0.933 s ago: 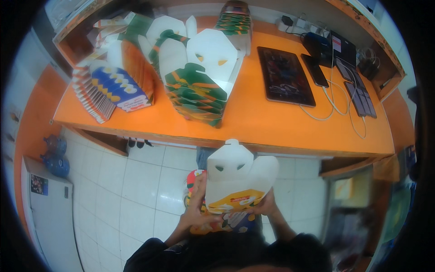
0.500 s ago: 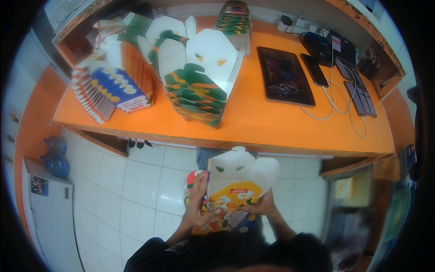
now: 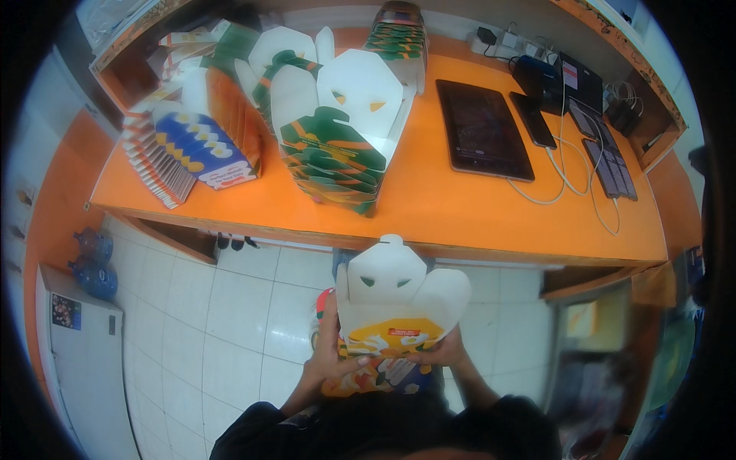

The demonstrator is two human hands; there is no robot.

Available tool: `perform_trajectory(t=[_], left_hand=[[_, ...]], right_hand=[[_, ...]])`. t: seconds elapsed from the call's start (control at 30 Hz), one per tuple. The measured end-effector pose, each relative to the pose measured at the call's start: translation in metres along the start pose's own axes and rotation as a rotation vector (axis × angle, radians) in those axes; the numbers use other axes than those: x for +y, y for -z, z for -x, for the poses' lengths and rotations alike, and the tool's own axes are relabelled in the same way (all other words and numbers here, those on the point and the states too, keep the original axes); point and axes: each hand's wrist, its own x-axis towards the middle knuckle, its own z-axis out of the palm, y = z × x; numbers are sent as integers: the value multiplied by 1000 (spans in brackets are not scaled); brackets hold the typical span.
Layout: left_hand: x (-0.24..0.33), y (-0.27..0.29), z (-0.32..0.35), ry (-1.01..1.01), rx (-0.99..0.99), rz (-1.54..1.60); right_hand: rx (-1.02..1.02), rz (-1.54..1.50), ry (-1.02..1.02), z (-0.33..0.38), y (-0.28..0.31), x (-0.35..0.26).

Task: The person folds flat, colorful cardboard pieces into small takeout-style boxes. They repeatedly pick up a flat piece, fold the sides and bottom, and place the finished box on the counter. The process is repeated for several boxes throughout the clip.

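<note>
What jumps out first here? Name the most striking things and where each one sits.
The bright orange counter fills the upper half, with a nested stack of green-and-orange cartons standing left of centre and a dark tablet lying flat to its right. Below, over white floor tiles, the left hand and right hand hold a half-folded white carton.

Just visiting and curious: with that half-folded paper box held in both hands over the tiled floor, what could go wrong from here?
The left hand and right hand grip only the lower part of the paper box, in the air off the orange counter, so a slip might drop it on the floor. Its white flaps stand open and unsupported, so they might crease. The stack of folded boxes near the counter's front edge might topple if bumped.
</note>
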Motion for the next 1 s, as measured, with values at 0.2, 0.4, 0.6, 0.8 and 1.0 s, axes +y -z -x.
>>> perform_trajectory(t=[0.2,0.4,0.6,0.8,1.0], left_hand=[[3,-3,-3,-35,4,47],[5,-8,-11,-197,45,32],[15,8,-30,-474,-32,49],[50,25,-83,-577,444,-278],[69,9,-143,-673,666,-645]], right_hand=[[-59,75,22,-2,2,-4],[-29,117,40,-1,-10,-8],[32,130,175,-4,15,-10],[-13,359,421,-14,56,-39],[649,186,504,-60,48,-88]])
